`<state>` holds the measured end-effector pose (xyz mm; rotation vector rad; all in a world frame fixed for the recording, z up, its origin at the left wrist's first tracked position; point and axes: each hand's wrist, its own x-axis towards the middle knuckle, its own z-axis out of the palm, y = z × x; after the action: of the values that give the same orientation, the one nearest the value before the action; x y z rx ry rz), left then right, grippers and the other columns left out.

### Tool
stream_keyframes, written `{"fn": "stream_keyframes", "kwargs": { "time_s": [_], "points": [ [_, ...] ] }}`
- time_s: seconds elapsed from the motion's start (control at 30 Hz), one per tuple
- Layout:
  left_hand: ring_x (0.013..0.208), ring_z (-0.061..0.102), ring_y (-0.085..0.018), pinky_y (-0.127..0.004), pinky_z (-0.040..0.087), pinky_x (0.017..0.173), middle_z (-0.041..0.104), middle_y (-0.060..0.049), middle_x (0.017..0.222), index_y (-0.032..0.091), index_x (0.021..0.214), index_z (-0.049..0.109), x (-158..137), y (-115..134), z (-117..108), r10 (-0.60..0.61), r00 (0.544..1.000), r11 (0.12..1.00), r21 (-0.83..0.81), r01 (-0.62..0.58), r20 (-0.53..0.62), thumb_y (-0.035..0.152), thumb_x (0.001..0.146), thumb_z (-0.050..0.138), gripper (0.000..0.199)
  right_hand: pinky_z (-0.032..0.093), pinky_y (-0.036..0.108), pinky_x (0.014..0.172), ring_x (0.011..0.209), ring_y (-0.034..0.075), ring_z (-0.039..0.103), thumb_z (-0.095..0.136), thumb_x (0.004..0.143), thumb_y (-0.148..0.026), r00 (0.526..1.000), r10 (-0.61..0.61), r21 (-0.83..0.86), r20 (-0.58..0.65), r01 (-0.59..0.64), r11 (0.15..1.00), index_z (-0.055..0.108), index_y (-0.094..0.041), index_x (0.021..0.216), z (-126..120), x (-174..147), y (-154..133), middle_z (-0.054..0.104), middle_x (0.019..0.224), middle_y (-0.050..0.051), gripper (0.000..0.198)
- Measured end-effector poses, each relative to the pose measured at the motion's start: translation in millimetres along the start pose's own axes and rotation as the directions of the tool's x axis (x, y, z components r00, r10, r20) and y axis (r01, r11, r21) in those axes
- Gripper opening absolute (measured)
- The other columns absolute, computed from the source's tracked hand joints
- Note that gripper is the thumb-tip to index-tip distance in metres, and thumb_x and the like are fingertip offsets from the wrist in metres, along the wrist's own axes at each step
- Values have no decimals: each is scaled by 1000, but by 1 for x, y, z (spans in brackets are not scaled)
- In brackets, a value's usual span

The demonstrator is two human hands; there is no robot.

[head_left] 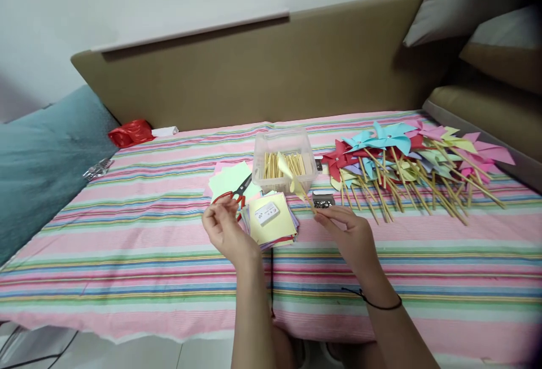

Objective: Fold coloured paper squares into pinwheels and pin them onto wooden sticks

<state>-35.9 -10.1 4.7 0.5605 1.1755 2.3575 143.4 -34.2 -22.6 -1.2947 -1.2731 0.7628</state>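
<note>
My right hand point(349, 238) pinches the stick of a pale yellow paper pinwheel point(290, 174), which tilts up to the left in front of the clear plastic box point(284, 132). My left hand point(226, 231) hovers by the red-handled scissors point(239, 189), its fingers loosely bent and apart, with nothing visible in them. The scissors' blades lie over pale green paper sheets point(231, 176). Between my hands, a small white box point(266, 213) rests on a stack of coloured paper squares point(275, 231). Just beyond my right fingers sits an open little box of small metal pieces point(323, 203).
Wooden sticks point(271, 166) fill part of the plastic box. Many-coloured pinwheels point(393, 137) are heaped on the right. A red plastic bag point(132, 133) lies at the back left, and a packet of metal items point(98, 170) below it. A striped cloth point(148, 233) covers the surface.
</note>
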Motion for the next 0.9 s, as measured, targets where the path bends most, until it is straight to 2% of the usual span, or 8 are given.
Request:
{"fn": "stream_keyframes", "kwargs": {
  "time_s": [0.07,0.2,0.33,0.43,0.57,0.67,0.73,0.9],
  "points": [
    [70,56,-8,-21,45,68,58,1,81,18,81,54,8,-1,-9,-247,968,946,-226,233,-38,27,83,61,12,49,39,82,87,23,63,72,74,-31,1000,18,22,-9,-18,1000,78,-24,84,0,0,1,74,85,6,14],
    [50,45,-5,-18,40,55,43,6,59,17,68,44,23,-1,-30,-376,925,882,-326,340,-51,22,81,55,17,49,41,83,86,24,65,74,70,-33,995,98,97,-6,-97,990,78,-23,80,0,-4,3,75,84,5,15],
    [41,35,-4,-16,33,48,32,10,50,19,65,38,35,9,-49,-370,925,869,-382,314,-83,18,78,53,20,51,40,81,83,24,67,75,67,-36,976,219,219,23,-218,951,78,-22,80,4,-8,5,75,81,5,20],
    [37,31,-4,-15,30,43,27,11,47,19,64,32,48,21,-66,-356,927,859,-433,273,-121,20,80,53,26,52,40,80,81,24,68,72,68,-40,972,236,250,14,-232,940,78,-20,84,7,-10,4,76,78,5,27],
    [35,34,-4,-14,32,43,28,10,47,20,65,26,64,40,-108,-379,917,802,-539,257,-128,19,83,48,28,51,40,80,81,25,67,72,67,-43,968,249,276,-10,-237,932,78,-18,84,2,-21,-1,76,77,6,32],
    [35,40,-6,-16,35,44,34,8,48,19,64,25,64,57,-154,-475,873,711,-631,311,-105,10,81,39,23,51,40,78,80,26,66,73,67,-46,959,280,277,-40,-259,925,79,-17,84,-12,-48,-5,75,77,8,34],
    [34,42,-7,-16,36,44,35,7,47,19,63,24,56,69,-185,-530,841,643,-697,317,-107,6,76,36,22,51,38,75,77,25,65,73,66,-49,931,358,267,-72,-327,906,79,-19,88,-23,-74,-6,75,77,7,37],
    [28,39,-10,-19,34,39,32,6,39,19,58,24,28,97,-242,-609,774,464,-870,169,-174,20,74,38,21,50,35,76,78,24,63,76,62,-51,910,409,358,-69,-361,861,79,-19,86,-47,-137,-20,75,77,8,40]
  ]
}}
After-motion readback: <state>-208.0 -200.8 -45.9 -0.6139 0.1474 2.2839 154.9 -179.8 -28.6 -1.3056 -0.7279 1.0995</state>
